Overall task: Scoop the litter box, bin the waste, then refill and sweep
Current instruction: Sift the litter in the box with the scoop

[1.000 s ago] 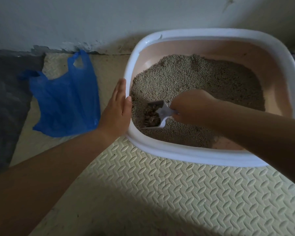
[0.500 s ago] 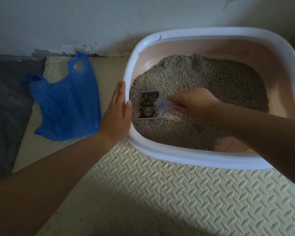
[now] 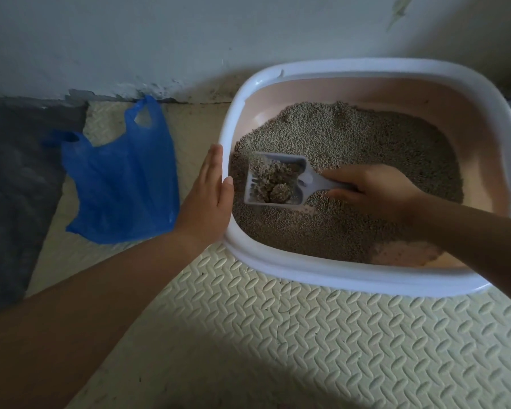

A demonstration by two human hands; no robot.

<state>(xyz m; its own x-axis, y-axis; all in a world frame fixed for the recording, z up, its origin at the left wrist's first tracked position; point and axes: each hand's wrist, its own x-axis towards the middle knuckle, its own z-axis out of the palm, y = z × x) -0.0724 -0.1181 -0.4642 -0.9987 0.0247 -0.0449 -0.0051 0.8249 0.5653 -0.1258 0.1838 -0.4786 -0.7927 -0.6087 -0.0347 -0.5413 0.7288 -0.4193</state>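
Note:
A white-rimmed litter box [image 3: 322, 278] with a pink inside holds grey litter [image 3: 366, 137]. My right hand [image 3: 375, 190] grips the handle of a grey-white scoop [image 3: 278, 181], which sits just above the litter at the box's left side with clumps of waste [image 3: 275, 184] in it. My left hand [image 3: 210, 193] rests flat with straight fingers against the outside of the box's left rim. A blue plastic bag [image 3: 121, 184] lies on the floor left of the box.
The box stands on a cream patterned foam mat [image 3: 278, 335]. A dark grey mat [image 3: 15, 187] lies at far left. A pale wall [image 3: 160, 39] runs behind the box. A bare pink patch of the box bottom [image 3: 404, 252] shows at the near right.
My right hand has lifted the scoop out of the litter and levelled it, clumps inside. The left hand has stayed on the rim.

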